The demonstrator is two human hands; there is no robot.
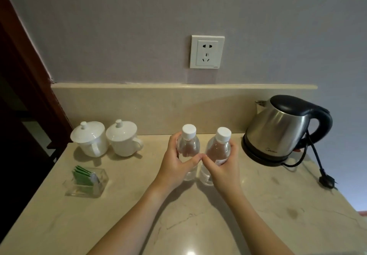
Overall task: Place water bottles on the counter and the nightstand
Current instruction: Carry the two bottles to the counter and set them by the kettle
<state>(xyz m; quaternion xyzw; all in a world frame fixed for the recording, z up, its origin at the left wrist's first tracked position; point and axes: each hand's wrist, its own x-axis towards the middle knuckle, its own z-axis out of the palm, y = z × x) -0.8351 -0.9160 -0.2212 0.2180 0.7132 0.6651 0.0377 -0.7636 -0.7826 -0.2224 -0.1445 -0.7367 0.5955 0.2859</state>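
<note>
Two clear water bottles with white caps stand upright side by side on the beige marble counter (139, 205). My left hand (175, 167) is wrapped around the left bottle (188, 145). My right hand (223, 167) grips the right bottle (218, 149), whose label shows under my thumb. Both bottle bases touch the counter, and my thumbs nearly meet between them.
Two white lidded cups (89, 138) (123, 137) stand at the back left. In front of them is a clear holder with green tea packets (86, 179). A steel kettle (282, 129) on its base sits at the right, its cord and plug (325, 181) trailing. A wall socket (207, 52) is above.
</note>
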